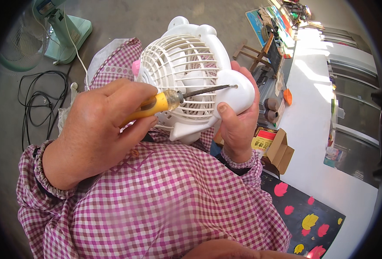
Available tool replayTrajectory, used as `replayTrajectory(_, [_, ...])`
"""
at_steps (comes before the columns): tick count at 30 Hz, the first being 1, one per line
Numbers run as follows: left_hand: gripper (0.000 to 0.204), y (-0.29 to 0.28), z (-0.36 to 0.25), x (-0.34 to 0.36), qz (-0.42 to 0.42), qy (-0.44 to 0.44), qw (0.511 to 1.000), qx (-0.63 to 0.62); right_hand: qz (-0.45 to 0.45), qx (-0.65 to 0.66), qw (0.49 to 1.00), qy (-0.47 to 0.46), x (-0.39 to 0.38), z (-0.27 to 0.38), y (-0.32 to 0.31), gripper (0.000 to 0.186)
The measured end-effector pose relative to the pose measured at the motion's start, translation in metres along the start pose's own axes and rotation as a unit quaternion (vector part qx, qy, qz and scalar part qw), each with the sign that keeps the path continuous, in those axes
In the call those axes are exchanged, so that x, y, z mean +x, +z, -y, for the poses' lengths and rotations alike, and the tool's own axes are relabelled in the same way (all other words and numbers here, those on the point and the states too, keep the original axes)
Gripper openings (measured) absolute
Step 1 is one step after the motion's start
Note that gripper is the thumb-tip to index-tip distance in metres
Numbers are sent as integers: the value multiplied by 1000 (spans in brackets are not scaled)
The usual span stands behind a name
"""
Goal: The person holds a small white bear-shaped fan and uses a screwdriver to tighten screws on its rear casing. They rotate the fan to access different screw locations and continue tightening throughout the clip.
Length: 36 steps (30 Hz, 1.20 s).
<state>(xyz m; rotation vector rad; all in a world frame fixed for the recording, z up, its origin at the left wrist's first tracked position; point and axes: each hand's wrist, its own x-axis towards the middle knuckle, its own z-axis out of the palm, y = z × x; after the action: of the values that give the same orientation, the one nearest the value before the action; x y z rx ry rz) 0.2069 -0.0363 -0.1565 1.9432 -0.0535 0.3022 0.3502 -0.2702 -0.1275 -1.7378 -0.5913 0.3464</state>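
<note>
A small white fan with a ribbed grille and a pink knob is tilted in front of my chest. My right hand grips its rounded white end, thumb on the near face and the other fingers mostly hidden behind. In my left hand is a screwdriver with a yellow and clear handle. Its dark shaft crosses over the grille, and the tip meets a small hole in the rounded end. Whether a screw sits in that hole I cannot tell.
Far left stands a larger pale green fan, with a coiled black cord on the floor. An open cardboard box and a dark board with leaf cutouts lie right. Beyond my right hand are a wooden frame and assorted clutter.
</note>
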Motion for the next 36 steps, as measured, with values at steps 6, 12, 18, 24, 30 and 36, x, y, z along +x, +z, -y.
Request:
replayTrajectory(6, [35,-7,-10,8,-1,11,1000,23,7,-12,1000,3,6,11,-3,76])
replayTrajectory(12, [35,-9,-19,16,-15,32,999,34,4,-16,1000,0,9,16,-6,75])
replayTrajectory(18, [30,-8,-23,24,-33,55,997,35,12,-47,999,9,13,28,-8,76])
replayTrajectory(24, [32,-16,-33,33,-2,47,998,48,19,-83,996,8,15,37,-8,76])
replayTrajectory(30, [32,-23,-38,42,11,67,992,107,27,-103,994,-18,19,33,-5,76])
replayTrajectory(36, [33,-30,-41,43,19,94,981,169,43,-70,997,-2,16,34,-8,73])
